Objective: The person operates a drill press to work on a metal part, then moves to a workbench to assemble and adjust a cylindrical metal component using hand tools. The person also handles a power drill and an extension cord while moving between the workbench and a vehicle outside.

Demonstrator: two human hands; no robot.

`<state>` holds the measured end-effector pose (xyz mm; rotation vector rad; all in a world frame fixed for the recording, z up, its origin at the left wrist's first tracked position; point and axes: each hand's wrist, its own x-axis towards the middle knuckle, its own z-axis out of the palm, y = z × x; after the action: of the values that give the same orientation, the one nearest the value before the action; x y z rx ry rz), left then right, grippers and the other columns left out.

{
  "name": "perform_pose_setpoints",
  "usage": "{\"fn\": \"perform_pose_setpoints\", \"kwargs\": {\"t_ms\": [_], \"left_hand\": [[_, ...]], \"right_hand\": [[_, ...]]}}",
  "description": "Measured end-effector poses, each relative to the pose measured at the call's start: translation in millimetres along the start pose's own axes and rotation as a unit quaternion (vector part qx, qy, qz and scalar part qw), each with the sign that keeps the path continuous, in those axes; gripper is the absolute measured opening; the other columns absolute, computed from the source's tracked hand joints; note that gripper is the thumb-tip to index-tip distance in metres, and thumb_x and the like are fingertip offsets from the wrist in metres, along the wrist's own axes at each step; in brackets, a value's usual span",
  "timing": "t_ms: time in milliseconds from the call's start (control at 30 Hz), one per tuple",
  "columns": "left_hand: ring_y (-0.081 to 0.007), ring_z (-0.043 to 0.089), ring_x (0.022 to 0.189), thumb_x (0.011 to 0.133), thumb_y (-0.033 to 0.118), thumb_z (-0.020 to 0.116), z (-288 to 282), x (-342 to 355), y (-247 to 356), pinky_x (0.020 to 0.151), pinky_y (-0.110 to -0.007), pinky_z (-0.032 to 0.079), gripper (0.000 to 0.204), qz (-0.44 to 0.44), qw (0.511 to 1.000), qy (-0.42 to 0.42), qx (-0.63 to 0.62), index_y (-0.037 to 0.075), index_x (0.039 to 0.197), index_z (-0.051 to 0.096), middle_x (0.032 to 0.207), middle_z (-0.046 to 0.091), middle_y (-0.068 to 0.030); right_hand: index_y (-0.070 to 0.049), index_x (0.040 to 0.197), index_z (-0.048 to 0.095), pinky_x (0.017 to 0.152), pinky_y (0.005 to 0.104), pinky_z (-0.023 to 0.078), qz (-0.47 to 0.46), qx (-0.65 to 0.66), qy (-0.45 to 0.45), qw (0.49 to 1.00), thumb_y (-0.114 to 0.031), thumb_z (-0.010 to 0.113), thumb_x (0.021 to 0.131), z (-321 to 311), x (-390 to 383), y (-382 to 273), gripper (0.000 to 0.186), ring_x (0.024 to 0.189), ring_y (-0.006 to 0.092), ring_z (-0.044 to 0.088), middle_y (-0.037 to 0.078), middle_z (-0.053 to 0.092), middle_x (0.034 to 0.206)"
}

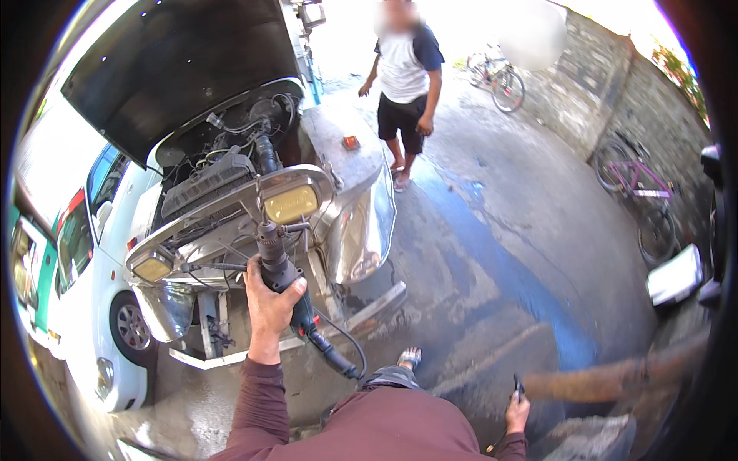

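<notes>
My left hand (269,309) is closed around the body of a corded power drill (281,270), held up in front of the vehicle's nose. The drill's chuck points away from me, close below a yellow rectangular lamp (290,204). Its dark handle with a red switch angles down to the right, and a black cord loops from it. At the lower right my right hand (518,413) is closed on a small black object (518,383) that sticks up past the fingers; its kind I cannot make out. A thin cord shows just below that hand.
The silver vehicle (343,132) has its hood (184,69) raised over the engine. A white car (104,338) stands at the left. Beyond, a person (403,77) in dark shorts stands on concrete. Bicycles (639,178) lean along the block wall. A rusty beam (607,382) lies right of my right hand.
</notes>
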<state>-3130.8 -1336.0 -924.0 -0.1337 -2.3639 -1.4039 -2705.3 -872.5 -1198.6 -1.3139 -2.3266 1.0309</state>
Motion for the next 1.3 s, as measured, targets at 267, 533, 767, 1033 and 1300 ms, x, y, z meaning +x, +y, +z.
{"fn": "perform_pose_setpoints", "kwargs": {"t_ms": [267,533,767,1033,1300], "left_hand": [[-0.0400,0.058,0.111,0.066,0.027,0.088,112,87,45,0.100,-0.048,0.047,0.075,0.002,0.992,0.019,0.122,-0.002,0.128,0.056,0.117,0.059,-0.0230],[-0.0403,0.057,0.113,0.068,0.027,0.089,216,154,47,0.102,-0.048,0.046,0.072,-0.063,0.988,0.110,0.093,-0.003,0.126,0.058,0.116,0.062,-0.0227],[-0.0373,0.059,0.110,0.068,0.022,0.088,290,174,62,0.099,-0.047,0.047,0.069,-0.138,0.960,0.206,0.131,0.000,0.126,0.058,0.117,0.060,-0.0206],[-0.0295,0.064,0.105,0.068,0.024,0.087,339,233,71,0.096,-0.044,0.050,0.070,-0.170,0.919,0.240,0.264,0.003,0.128,0.058,0.111,0.065,-0.0139],[-0.0296,0.064,0.101,0.065,0.027,0.086,358,294,45,0.096,-0.043,0.049,0.070,-0.223,0.898,0.270,0.266,0.002,0.125,0.059,0.107,0.066,-0.0129]], "right_hand": [[0.006,0.077,0.064,0.053,0.0399,0.043,0.019,-0.023,-0.091,0.995,-0.025,0.061,0.104,53,212,70,0.041,0.053,0.0192,0.055,0.010,0.058,0.058],[0.004,0.079,0.064,0.050,0.0335,0.039,-0.027,-0.006,-0.190,0.981,-0.029,0.059,0.107,97,479,-22,0.043,0.051,0.0112,0.050,0.004,0.055,0.058],[0.006,0.079,0.058,0.056,0.0459,0.042,-0.365,-0.051,-0.219,0.903,-0.026,0.063,0.101,160,658,-268,0.039,0.059,0.0377,0.057,0.024,0.056,0.065],[0.003,0.086,0.057,0.059,0.0481,0.043,-0.519,0.012,-0.369,0.771,-0.018,0.070,0.094,243,721,-543,0.026,0.068,0.0483,0.059,0.026,0.056,0.070],[-0.001,0.094,0.064,0.063,0.0466,0.047,-0.664,0.126,-0.404,0.616,-0.010,0.078,0.082,346,716,-766,0.021,0.069,0.0401,0.062,0.018,0.061,0.077]]}}
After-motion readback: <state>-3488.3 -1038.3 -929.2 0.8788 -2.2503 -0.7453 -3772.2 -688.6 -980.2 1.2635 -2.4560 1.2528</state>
